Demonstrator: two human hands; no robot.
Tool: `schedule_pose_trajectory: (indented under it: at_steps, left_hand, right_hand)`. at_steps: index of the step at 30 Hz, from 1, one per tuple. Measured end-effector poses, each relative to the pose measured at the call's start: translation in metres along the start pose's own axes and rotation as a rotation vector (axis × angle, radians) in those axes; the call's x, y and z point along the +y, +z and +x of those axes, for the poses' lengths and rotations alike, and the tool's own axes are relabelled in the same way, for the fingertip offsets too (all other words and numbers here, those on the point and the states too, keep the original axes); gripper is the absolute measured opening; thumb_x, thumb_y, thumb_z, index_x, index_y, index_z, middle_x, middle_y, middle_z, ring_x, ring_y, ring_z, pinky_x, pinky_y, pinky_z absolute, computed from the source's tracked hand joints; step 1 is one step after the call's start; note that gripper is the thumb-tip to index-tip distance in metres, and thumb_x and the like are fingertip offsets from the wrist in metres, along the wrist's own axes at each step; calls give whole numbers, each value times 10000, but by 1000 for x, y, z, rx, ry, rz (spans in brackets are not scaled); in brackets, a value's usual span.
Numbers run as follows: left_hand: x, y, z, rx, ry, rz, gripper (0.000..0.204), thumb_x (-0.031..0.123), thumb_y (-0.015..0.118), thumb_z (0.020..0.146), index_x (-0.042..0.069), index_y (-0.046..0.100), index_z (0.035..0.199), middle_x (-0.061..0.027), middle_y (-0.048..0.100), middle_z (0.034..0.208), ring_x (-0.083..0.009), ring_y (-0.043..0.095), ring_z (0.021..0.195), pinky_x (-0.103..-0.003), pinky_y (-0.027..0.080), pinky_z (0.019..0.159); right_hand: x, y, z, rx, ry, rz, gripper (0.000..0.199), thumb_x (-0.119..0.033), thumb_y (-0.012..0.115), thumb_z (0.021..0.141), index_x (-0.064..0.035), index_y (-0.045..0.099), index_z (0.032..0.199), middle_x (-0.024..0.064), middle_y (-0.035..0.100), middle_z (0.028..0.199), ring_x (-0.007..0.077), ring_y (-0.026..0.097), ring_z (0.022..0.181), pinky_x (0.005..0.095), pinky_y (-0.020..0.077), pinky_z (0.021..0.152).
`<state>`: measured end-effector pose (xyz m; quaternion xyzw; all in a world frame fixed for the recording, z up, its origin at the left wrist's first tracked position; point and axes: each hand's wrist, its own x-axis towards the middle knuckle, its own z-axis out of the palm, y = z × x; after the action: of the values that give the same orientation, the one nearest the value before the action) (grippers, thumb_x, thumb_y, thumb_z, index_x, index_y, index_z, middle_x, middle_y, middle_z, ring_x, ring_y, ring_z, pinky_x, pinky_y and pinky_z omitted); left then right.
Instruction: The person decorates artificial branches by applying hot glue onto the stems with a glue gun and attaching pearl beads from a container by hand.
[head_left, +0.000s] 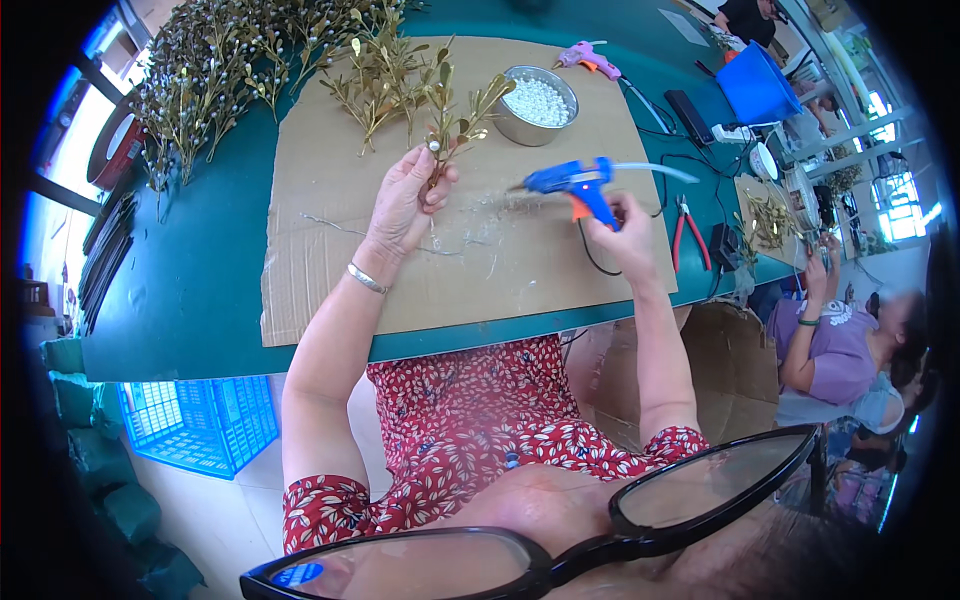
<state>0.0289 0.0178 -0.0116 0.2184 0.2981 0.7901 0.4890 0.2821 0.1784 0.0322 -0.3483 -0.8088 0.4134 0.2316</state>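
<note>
"So, in the head view, where's the sprig [487, 101]?"

"In the left hand [408, 202], over the cardboard [325, 285] on the table [205, 300]. Those fingers are pinched closed on its stem, and a white bead [434, 146] shows right at the thumb's tip."

"Which way does it run?"

"Away from the person and leaning right, leafy end outermost, near the tin [535, 132]."

"And the right hand [628, 242]?"

"Its fingers are wrapped round the handle of the glue gun [570, 179]. Whether the trigger is pressed, I can't tell."

"How do gun and sprig stand to each other?"

"Well, the gun lies roughly crosswise, nozzle pointing left, tip clear of the sprig. From that tip, the bead is to the left and somewhat farther from the person. I'd judge any next move hinges on that gap."

"Which hand is nearer the bead?"

"Left, easily."
</note>
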Motion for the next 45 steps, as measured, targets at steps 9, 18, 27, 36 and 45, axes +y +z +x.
schedule_pose_trajectory:
  at_steps: [9,18,27,36,45]
  left_hand:
    - [-1,7,-5,18,-67,84,340,318,443,978,39,556,1136,39,436,698,-23,288,542,-153,238,478]
    - [-9,5,-4,-14,-64,334,395,374,424,974,35,548,1133,47,389,680,-31,288,568,-158,240,500]
    - [-12,5,-2,-41,-63,461,347,346,417,984,45,561,1076,56,372,694,-33,289,598,-175,244,528]
    - [-14,8,-4,-39,-57,440,276,329,449,977,70,543,962,82,330,664,-23,281,573,-180,222,508]
    - [-12,10,-3,-68,-59,497,306,348,426,982,68,543,1018,75,330,676,-28,274,594,-180,224,522]
  right_hand:
    - [-47,12,-28,-140,16,1021,339,-124,610,837,21,492,1120,116,606,782,112,530,534,208,404,467]
    - [-57,17,-23,-208,-44,658,271,-143,603,869,3,529,1086,101,616,819,89,526,510,196,411,476]
    - [-59,8,-14,-251,42,490,262,-215,611,867,-3,571,1014,12,547,681,67,507,519,201,400,482]
    - [-56,10,-13,-255,74,482,298,-250,616,858,4,577,1008,-4,530,650,59,491,515,201,383,476]
    - [-53,7,-7,-279,112,489,226,-240,613,855,-22,574,905,13,546,643,70,510,502,197,393,468]
